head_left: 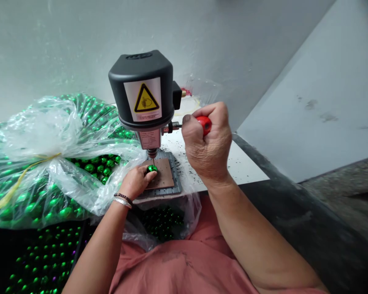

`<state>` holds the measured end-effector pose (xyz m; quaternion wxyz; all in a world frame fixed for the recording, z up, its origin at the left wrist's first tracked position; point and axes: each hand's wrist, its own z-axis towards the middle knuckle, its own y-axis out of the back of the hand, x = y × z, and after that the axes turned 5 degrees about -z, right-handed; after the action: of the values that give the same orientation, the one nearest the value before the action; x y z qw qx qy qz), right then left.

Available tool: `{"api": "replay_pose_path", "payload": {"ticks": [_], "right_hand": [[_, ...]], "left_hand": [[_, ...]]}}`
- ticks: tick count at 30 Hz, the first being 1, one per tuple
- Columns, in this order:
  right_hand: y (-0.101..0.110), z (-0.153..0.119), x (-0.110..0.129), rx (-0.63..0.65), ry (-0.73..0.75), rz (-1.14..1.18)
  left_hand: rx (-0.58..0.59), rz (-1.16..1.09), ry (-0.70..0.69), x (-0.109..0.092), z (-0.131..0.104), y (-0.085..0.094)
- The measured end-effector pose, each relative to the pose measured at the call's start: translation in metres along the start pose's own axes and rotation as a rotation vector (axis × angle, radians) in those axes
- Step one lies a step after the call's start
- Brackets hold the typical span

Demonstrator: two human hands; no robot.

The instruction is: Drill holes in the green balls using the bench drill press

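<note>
A small bench drill press [142, 90] with a dark grey cover and a yellow warning label stands in front of me. My left hand [135, 179] pinches a shiny green bead [152, 168] on the brown board [165, 173] beneath the drill bit. The bit comes down at the top of the bead; whether it has entered the bead I cannot tell. On the right, my right hand [210, 141] is wrapped around the red knob [205, 125] of the press lever.
A large clear plastic bag [46, 134] full of green beads fills the left of the white table [242, 167]. Dark shavings lie around the grey base [175, 183]. Below the table edge, another bag [196, 206] holds beads, and more beads [43, 257] lie at lower left.
</note>
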<state>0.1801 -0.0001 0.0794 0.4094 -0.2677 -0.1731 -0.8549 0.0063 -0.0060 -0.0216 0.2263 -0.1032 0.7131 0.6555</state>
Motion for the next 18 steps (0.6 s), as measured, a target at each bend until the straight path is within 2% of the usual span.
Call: {"api": "replay_pose_path", "payload": {"ticks": [3, 7, 10, 13, 14, 18], "right_hand": [[0.0, -0.001, 0.001, 0.011, 0.009, -0.013], [0.001, -0.002, 0.0, 0.028, 0.006, -0.004], [0.007, 0.001, -0.002, 0.087, 0.016, -0.002], [0.015, 0.012, -0.002, 0.279, 0.014, -0.038], [0.017, 0.016, -0.001, 0.336, 0.01, -0.047], [0.016, 0.035, 0.003, 0.364, 0.013, -0.056]], "left_hand": [[0.016, 0.049, 0.019, -0.003, 0.001, -0.003], [-0.057, 0.131, 0.059, -0.002, 0.001, -0.01], [-0.146, 0.052, 0.085, 0.001, -0.009, -0.013], [-0.315, -0.211, 0.113, -0.005, -0.031, -0.014], [-0.337, -0.347, 0.12, -0.009, -0.041, -0.014], [-0.128, -1.121, 0.315, -0.031, -0.07, -0.01]]}}
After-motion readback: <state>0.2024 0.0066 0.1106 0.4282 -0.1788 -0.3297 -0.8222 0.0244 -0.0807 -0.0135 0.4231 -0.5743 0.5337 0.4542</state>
